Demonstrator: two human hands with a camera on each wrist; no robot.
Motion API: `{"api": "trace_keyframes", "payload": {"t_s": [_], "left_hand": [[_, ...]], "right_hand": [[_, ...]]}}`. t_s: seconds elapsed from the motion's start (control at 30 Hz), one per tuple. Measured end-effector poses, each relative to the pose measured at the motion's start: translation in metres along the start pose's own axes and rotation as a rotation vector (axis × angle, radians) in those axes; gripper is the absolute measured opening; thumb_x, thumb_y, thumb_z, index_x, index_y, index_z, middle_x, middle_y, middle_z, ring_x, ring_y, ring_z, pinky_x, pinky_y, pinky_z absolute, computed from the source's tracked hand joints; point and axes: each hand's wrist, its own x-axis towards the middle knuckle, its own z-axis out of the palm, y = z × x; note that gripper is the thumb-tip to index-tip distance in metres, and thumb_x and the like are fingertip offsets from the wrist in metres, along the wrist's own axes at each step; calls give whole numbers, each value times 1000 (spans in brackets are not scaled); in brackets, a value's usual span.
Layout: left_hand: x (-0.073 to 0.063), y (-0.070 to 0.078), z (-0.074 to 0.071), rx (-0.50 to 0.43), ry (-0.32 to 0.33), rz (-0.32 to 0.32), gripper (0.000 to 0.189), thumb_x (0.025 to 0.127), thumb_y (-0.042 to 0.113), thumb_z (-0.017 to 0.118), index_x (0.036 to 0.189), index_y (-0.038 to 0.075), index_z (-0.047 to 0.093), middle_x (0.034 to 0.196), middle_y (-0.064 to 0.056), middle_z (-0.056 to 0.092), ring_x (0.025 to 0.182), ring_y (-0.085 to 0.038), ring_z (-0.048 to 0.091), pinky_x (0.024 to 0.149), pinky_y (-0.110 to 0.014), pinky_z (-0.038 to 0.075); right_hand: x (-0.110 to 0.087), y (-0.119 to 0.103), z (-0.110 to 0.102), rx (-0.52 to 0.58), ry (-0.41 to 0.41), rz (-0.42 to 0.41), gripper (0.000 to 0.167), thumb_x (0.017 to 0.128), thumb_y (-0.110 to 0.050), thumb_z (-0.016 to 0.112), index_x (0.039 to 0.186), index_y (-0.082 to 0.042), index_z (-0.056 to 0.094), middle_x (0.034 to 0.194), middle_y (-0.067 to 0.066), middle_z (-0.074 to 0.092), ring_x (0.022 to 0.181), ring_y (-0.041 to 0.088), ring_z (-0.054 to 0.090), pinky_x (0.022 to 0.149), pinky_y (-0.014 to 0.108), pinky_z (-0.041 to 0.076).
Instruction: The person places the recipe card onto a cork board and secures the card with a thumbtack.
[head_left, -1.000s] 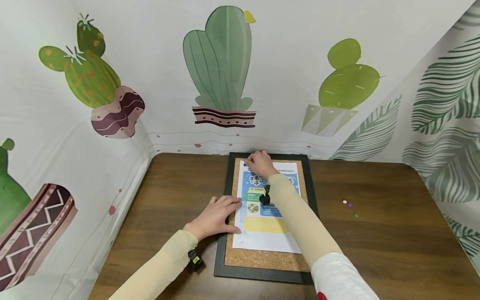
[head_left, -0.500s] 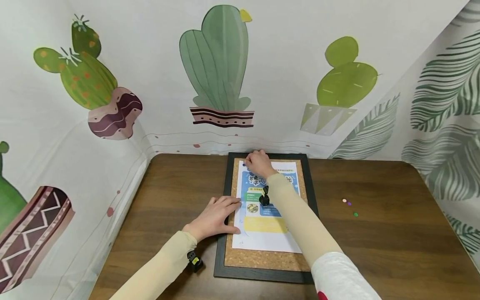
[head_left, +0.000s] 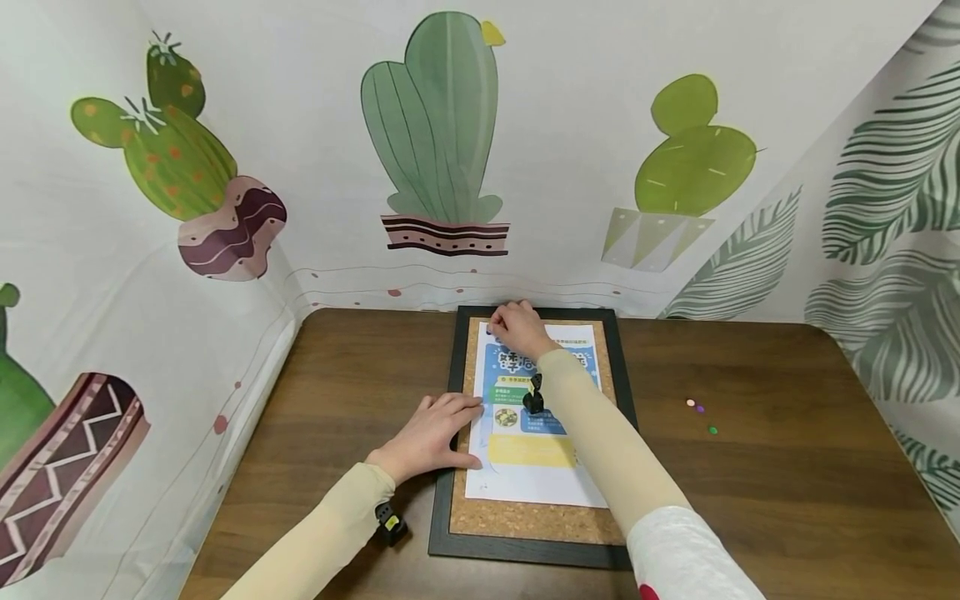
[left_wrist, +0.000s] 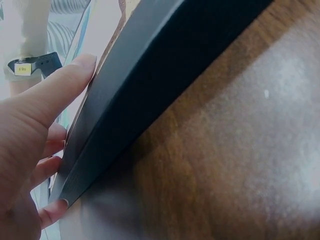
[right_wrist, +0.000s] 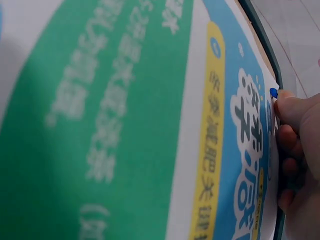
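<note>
A printed paper poster lies on a cork board with a black frame. At the poster's upper left corner my right hand pinches a small blue thumbtack, its other fingers curled. Whether the tack's point is in the cork is hidden. My left hand rests across the left side of the frame, thumb and fingers spread, fingertips touching the poster's left edge. In the left wrist view the thumb reaches over the frame onto the paper.
On the brown wooden table, right of the board, lie a pale thumbtack, a purple one and a green one. A white cloth printed with cacti hangs behind the table's back edge.
Both hands stay in place on the board and poster. Only a slight shift of the head view and a tiny movement of the right wrist show.
</note>
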Motion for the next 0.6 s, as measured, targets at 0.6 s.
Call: {"api": "trace_keyframes", "payload": {"t_s": [0.6], "left_hand": [[0,-1,1,11,1,6,85,85,60,80,149,9,58,155,-5,53,142,-25,46,98,-46,38]], "right_hand": [[4,4,4,8,20,4,20,110,-24,55,109,-10,69,104,8,66,105,28,49,94,44,41]]}}
